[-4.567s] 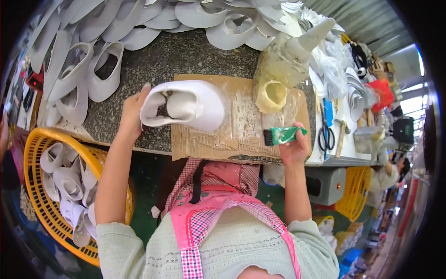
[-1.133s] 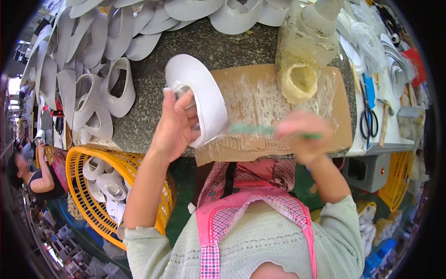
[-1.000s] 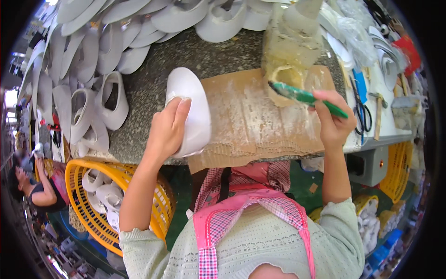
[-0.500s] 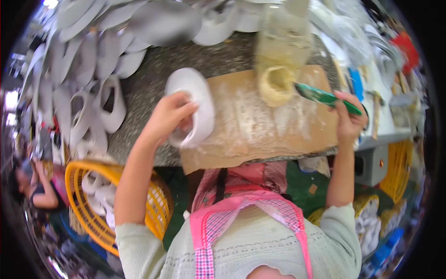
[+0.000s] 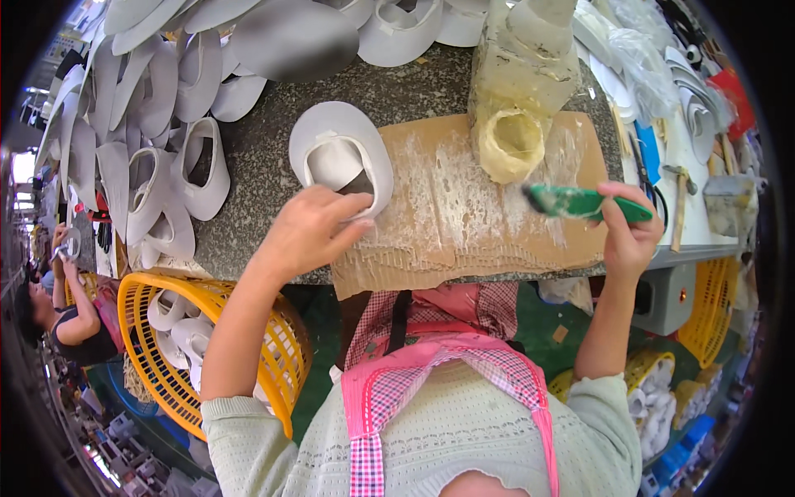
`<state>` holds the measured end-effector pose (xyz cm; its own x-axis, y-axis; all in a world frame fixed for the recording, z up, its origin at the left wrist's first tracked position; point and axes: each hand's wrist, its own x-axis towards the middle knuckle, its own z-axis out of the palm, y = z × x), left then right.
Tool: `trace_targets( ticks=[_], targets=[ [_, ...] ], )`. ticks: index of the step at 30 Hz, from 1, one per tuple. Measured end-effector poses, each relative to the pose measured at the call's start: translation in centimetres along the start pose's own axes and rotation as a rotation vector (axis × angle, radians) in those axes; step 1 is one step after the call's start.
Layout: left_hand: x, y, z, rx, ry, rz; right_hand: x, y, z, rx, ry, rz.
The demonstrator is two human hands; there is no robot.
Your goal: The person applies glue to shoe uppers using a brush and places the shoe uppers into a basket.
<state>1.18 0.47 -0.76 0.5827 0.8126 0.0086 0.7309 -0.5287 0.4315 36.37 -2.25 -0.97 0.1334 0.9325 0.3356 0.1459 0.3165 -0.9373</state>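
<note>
L hand [image 5: 319,230]: thumb & fingers closed round lower rim of white shoe piece [image 5: 335,116], ctr-left of frame.
R hand [image 5: 631,236]: pinched closed on green brush [image 5: 580,204], right of ctr; dark bristles point left, just below glue pot [image 5: 513,149].
Cardboard [image 5: 439,190]: mid frame, w/ whitish smears.
Yellow basket [image 5: 131,319]: lower left, w/ white pcs inside.

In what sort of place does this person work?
Probably a shoemaking workshop: white pieces resembling shoe uppers crowd the speckled worktop, similar ones lie in a yellow basket, and the right hand holds a green brush near a crusted, yellowish container.
</note>
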Motion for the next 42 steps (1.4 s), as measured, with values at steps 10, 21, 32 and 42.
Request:
trace_targets(
  ticks=[10, 21, 32, 42],
  targets=[
    [1.5, 4.3, 1.4, -1.316, 0.118, -0.478, -1.7, 1.7, 11.2, 0.108, -0.112, -0.492],
    [2.7, 3.7, 0.7, -1.751, 0.223, -0.542, 0.0, 1.6, 10.0, 0.201, -0.57, -0.535],
    [3.2, 2.7, 1.5, -1.494, 0.138, -0.459, -2.3, 3.0, 9.6, 0.264, -0.513, -0.327],
    [-1.7, 0.2, 0.5, -0.098, 0.499, -0.367, -3.3, 2.9, 7.1, 0.025, -0.278, -0.265]
  ],
)
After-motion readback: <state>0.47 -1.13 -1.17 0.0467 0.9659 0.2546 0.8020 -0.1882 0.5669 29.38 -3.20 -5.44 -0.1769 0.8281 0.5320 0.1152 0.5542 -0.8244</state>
